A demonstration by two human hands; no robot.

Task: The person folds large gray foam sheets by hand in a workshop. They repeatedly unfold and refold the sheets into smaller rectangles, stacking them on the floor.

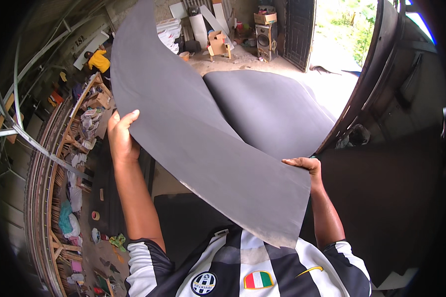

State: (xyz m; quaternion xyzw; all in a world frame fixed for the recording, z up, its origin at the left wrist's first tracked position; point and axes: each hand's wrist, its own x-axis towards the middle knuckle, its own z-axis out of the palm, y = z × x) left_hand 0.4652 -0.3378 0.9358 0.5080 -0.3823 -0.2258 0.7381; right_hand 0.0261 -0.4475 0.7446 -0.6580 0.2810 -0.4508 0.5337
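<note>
A long, flexible dark grey sheet (198, 143) stretches across the view, curving up and away to the top left. My left hand (123, 136) grips its left edge, thumb on the upper face and fingers hidden underneath. At the right edge, near the sheet's closer end, my right hand (308, 166) pinches it with the thumb on top. The near end hangs just over my striped shirt, its corner slightly ragged. Beyond it lies a wide, dark grey sheet (272, 109) with a bulging, curved surface; whether the two are joined cannot be seen.
Along the left runs a long wooden bench or rack (54, 208) among scattered cloths and scraps. A person in a yellow top (99, 60) is at the far left. At the back stand a speaker box (265, 42), a cardboard box (218, 43) and an open dark door (299, 32).
</note>
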